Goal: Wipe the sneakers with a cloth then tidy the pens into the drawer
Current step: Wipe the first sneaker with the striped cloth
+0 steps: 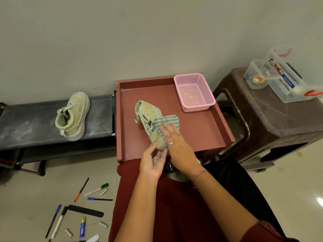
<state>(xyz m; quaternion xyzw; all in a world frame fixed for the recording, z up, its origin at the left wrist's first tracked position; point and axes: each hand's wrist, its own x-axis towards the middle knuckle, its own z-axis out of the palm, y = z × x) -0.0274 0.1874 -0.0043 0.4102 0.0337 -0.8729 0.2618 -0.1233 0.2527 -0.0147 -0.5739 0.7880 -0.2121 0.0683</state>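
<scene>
A pale green sneaker (146,113) lies in the open red drawer (206,131), toe toward the wall. My right hand (176,145) presses a grey striped cloth (167,120) flat against the sneaker's right side with straight fingers. My left hand (153,162) touches the sneaker's heel, thumb on its left side and fingers under the back. A second matching sneaker (73,116) stands on the dark bench (31,124) at the left. Several pens and markers (96,189) are scattered on the floor at the lower left.
A pink plastic basket (194,91) sits in the drawer's far right corner. A brown plastic stool (272,119) at the right carries clear storage boxes (283,79). My lap in red cloth fills the bottom middle. Small caps and a glue tube (83,227) lie among the pens.
</scene>
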